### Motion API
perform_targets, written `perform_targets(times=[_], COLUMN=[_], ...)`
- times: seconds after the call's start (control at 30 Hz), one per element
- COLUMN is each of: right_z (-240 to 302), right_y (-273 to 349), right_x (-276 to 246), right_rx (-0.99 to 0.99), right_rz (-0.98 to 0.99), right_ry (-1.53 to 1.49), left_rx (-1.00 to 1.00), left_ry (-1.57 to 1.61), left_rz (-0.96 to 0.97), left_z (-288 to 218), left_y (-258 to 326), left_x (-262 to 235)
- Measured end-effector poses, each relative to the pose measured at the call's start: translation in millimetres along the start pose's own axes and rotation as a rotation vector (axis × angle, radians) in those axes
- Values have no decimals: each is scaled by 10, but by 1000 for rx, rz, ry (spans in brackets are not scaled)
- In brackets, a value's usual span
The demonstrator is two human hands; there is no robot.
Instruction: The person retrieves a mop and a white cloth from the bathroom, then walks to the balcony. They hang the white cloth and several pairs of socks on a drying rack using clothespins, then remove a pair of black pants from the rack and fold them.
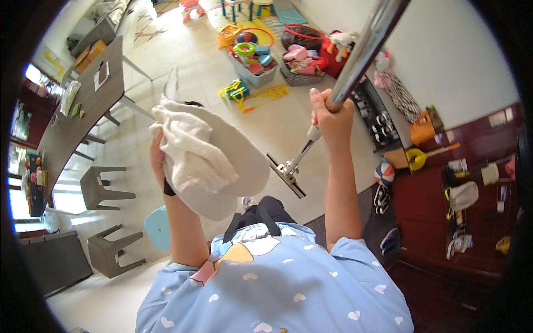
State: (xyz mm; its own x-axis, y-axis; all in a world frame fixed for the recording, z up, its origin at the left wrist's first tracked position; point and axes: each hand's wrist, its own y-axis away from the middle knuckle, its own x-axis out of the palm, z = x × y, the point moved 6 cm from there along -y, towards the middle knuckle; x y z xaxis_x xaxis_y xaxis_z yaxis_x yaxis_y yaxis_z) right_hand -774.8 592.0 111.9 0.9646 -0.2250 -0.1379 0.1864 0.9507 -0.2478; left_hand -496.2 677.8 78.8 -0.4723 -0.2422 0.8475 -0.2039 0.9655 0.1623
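My right hand [335, 115] is wrapped round the metal pole [363, 61] of a mop, lifted at a slant. At the pole's lower end, the bare mop clamp [287, 176] shows no cloth on it. On the left, my left hand [157, 155] grips the edge of a white cloth [194, 150], held up in front of me. It has crumpled, soft folds on top and a wide, smooth oval part beneath. Most of my left fingers are hidden behind it. The cloth and the mop clamp are apart.
Ahead on the tiled floor stand a grey toy bin [257, 75] and a toy-filled basket [302, 76]. A long dark table [83, 119] runs along the left, with grey stools [105, 188] beside it. A shoe rack [377, 119] lines the right wall.
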Motion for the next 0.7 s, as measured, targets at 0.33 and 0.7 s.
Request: perform_targets(times=[0.33,0.7], right_z=[-208,-360], right_y=[-1926,-4043], right_x=[1828,3966], right_rx=[-38,-11], right_rz=[62,114], right_ry=[-129,-190], left_rx=[86,170], left_ry=[52,53], left_rz=[26,61], left_z=[-783,-1832], left_y=[-2151,-4600], left_x=[-173,-67])
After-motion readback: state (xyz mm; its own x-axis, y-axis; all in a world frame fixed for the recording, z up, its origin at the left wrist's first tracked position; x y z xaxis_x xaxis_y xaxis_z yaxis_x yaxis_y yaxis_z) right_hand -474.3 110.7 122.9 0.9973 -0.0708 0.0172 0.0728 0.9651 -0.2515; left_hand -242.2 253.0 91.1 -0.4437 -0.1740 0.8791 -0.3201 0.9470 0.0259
